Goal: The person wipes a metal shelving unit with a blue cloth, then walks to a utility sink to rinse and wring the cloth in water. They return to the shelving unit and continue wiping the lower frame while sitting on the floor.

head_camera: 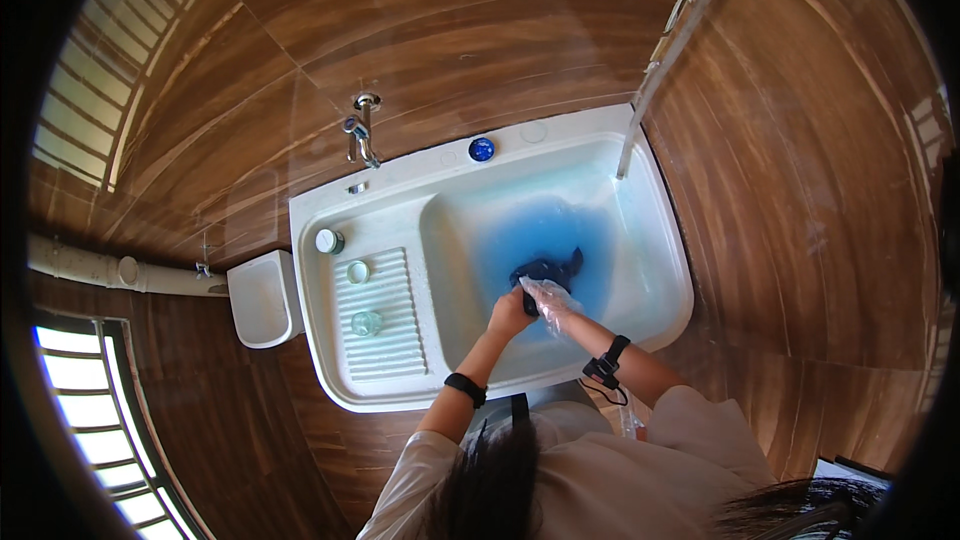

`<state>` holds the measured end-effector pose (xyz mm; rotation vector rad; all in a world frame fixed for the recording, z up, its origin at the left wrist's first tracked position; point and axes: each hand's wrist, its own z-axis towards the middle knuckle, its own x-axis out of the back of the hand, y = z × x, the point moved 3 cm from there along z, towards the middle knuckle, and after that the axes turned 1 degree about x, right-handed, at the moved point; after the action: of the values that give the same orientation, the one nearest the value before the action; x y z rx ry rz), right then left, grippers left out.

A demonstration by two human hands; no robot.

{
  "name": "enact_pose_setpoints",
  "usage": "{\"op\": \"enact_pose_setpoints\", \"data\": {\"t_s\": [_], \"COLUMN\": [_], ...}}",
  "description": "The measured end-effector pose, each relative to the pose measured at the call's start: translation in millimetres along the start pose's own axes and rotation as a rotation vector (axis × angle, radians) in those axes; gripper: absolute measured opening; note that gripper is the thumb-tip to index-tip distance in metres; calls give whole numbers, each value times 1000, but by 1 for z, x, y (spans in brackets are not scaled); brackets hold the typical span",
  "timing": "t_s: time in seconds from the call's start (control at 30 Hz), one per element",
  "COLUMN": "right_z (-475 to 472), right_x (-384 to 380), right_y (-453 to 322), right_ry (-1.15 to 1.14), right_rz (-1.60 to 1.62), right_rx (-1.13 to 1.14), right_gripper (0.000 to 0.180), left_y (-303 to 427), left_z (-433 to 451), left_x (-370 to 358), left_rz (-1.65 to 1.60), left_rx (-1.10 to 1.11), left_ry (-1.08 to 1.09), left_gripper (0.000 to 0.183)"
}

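A dark, wet cloth lies bunched in blue water inside the basin of a white laundry sink. Bare-skinned, my left hand grips the near edge of the cloth. My right hand, wrapped in a clear plastic glove, is against the cloth just beside the left one. Its fingers are partly hidden by crumpled plastic, but they appear closed on the fabric. Black straps circle both forearms, the right one carrying a small device.
Left of the basin, a ribbed washboard holds a glass jar and a ring-shaped lid; a small jar stands behind. A blue container sits on the back ledge near the faucet. A pole leans in the far-right corner.
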<state>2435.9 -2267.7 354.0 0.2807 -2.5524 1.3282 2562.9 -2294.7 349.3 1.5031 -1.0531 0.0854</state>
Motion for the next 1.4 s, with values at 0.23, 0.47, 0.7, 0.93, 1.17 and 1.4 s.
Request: {"op": "enact_pose_setpoints", "data": {"t_s": [0.23, 0.47, 0.7, 0.93, 1.17, 1.4], "right_z": [5, -7, 23, 30, -2, -6], "right_x": [-9, -1, -25, -16, 3, 11], "right_y": [23, 1, 35, 38, -4, -21], "right_ry": [27, -249, 134, 69, 204, -42], "right_rz": [178, 548, 201, -117, -238, -269], "right_rx": [298, -354, -126, 53, 230, 376], "right_gripper": [44, 45, 45, 31, 38, 38], "left_y": [-5, 8, 20, 36, 34, 32], "left_z": [0, -5, 6, 13, 8, -16], "left_x": [3, -8, -15, 3, 4, 7], "left_rz": [80, 399, 627, 507, 278, -603], "left_rx": [24, -126, 7, 204, 162, 599], "left_ry": [-70, 166, 165, -90, -247, -460], "left_gripper": [39, 16, 8, 18, 28, 18]}}
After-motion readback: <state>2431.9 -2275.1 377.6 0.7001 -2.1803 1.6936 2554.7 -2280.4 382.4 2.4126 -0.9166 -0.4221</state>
